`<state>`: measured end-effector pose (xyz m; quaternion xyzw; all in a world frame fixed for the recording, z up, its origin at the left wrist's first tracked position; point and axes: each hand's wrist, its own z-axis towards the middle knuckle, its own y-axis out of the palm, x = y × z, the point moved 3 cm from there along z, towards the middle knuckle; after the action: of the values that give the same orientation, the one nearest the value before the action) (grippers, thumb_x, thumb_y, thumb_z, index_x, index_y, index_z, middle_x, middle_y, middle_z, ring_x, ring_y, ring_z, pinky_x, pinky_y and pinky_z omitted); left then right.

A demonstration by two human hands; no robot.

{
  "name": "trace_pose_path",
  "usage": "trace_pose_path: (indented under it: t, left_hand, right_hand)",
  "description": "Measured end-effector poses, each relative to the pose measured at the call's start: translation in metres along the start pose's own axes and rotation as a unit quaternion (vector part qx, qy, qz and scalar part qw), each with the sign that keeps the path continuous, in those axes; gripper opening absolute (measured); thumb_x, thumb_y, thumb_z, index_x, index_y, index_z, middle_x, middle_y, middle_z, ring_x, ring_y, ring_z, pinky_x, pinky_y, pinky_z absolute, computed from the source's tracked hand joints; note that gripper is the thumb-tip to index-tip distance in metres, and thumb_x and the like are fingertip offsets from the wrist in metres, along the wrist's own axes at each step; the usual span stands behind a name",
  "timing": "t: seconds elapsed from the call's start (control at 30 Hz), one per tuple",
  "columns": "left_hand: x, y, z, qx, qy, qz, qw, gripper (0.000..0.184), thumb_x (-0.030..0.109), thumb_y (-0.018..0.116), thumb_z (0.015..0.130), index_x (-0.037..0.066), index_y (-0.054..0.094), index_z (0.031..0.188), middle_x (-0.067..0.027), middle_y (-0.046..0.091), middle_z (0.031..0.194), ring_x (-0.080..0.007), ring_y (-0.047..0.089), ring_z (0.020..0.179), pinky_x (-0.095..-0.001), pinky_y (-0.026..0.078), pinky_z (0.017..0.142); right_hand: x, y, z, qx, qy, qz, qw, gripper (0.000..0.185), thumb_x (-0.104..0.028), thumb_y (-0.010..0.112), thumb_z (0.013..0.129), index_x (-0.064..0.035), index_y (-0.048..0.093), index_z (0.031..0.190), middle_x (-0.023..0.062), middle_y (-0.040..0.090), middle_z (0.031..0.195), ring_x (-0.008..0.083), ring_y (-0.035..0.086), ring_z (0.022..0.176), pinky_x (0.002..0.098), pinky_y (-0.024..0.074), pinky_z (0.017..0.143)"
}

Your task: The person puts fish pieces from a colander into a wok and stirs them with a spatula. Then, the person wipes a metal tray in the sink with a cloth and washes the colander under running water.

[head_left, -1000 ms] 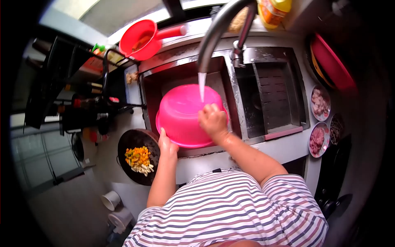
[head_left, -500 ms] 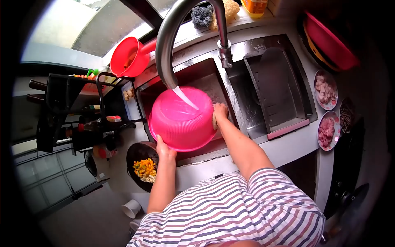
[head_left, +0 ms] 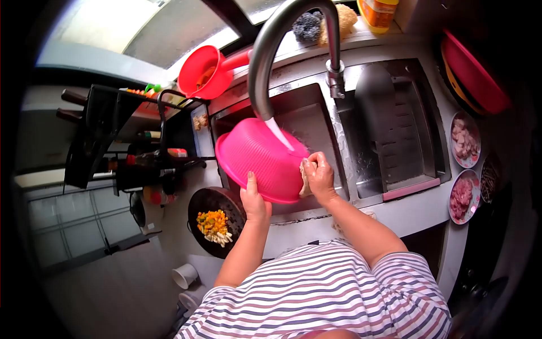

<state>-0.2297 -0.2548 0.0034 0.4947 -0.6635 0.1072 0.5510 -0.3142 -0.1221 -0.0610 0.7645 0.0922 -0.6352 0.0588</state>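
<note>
A pink plastic basin [head_left: 257, 155] is tilted over the left sink bowl [head_left: 305, 113], its ribbed outer side and base showing. Water from the curved faucet [head_left: 263, 73] runs onto it. My left hand [head_left: 255, 202] grips the basin's near rim, thumb lying on the outside and the other fingers hidden. At the basin's right side, my right hand [head_left: 320, 176] is closed around a pale, tan cloth [head_left: 305, 179] that touches the pink wall.
A dark pan [head_left: 197, 223] with diced orange and pale pieces stands left of the sink. A red dipper [head_left: 202, 73] sits by the window. Two plates of cut meat, the paler one [head_left: 464, 141] farther back, lie at right. A black rack [head_left: 101, 141] holds knives and bottles.
The basin has tipped over to the left, turning its base toward the right. My right hand has come round with the cloth, and the whole view has shifted slightly.
</note>
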Motion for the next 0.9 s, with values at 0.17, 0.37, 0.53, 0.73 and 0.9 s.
trace_pose_path:
  t: [0.17, 0.37, 0.53, 0.73, 0.9]
  left_hand:
    - [-0.009, 0.007, -0.003, 0.028, -0.026, -0.05, 0.998, 0.034, 0.014, 0.045, 0.091, -0.002, 0.041, 0.121, -0.015, 0.052, 0.115, -0.0263, 0.052, 0.105, -0.0392, 0.043, 0.091]
    - [-0.005, -0.004, 0.0, 0.043, -0.066, -0.04, 0.996, 0.034, 0.014, 0.045, 0.09, -0.002, 0.042, 0.12, -0.0139, 0.053, 0.113, -0.0259, 0.053, 0.102, -0.0387, 0.043, 0.09]
    - [-0.003, -0.007, 0.005, 0.046, -0.057, -0.08, 0.994, 0.033, 0.013, 0.045, 0.09, -0.002, 0.043, 0.119, -0.0142, 0.053, 0.113, -0.0265, 0.053, 0.101, -0.0391, 0.043, 0.09]
    - [-0.001, 0.011, 0.008, 0.071, -0.096, -0.106, 0.987, 0.032, 0.015, 0.044, 0.091, -0.002, 0.044, 0.118, -0.015, 0.052, 0.115, -0.0273, 0.053, 0.102, -0.0405, 0.042, 0.092]
    - [0.012, -0.015, 0.029, 0.094, -0.1, -0.122, 0.983, 0.035, 0.017, 0.045, 0.091, -0.002, 0.044, 0.12, -0.0155, 0.051, 0.117, -0.0281, 0.05, 0.107, -0.0425, 0.04, 0.094]
  right_hand:
    - [-0.064, 0.01, -0.006, 0.0, -0.263, -0.186, 0.947, 0.012, -0.012, 0.06, 0.078, -0.0058, 0.05, 0.076, 0.0105, 0.054, 0.074, 0.032, 0.055, 0.059, 0.0379, 0.0442, 0.053]
    - [-0.024, 0.024, 0.067, -0.063, -0.012, -0.351, 0.934, 0.02, -0.024, 0.046, 0.084, -0.0058, 0.052, 0.079, 0.017, 0.058, 0.077, 0.0391, 0.056, 0.07, 0.0467, 0.0445, 0.064]
    - [-0.032, 0.02, 0.041, -0.024, -0.103, -0.273, 0.956, 0.019, -0.024, 0.052, 0.082, -0.0055, 0.052, 0.077, 0.0159, 0.058, 0.075, 0.0369, 0.056, 0.071, 0.0457, 0.0439, 0.062]
    - [-0.077, 0.026, 0.006, -0.055, -0.367, -0.267, 0.89, 0.013, -0.016, 0.064, 0.074, -0.0112, 0.051, 0.073, 0.009, 0.05, 0.068, 0.0273, 0.054, 0.056, 0.0363, 0.0442, 0.051]
    - [-0.016, 0.013, 0.085, -0.025, -0.052, -0.324, 0.944, 0.028, -0.031, 0.054, 0.08, -0.0033, 0.054, 0.08, 0.0176, 0.059, 0.075, 0.0355, 0.057, 0.067, 0.044, 0.0445, 0.063]
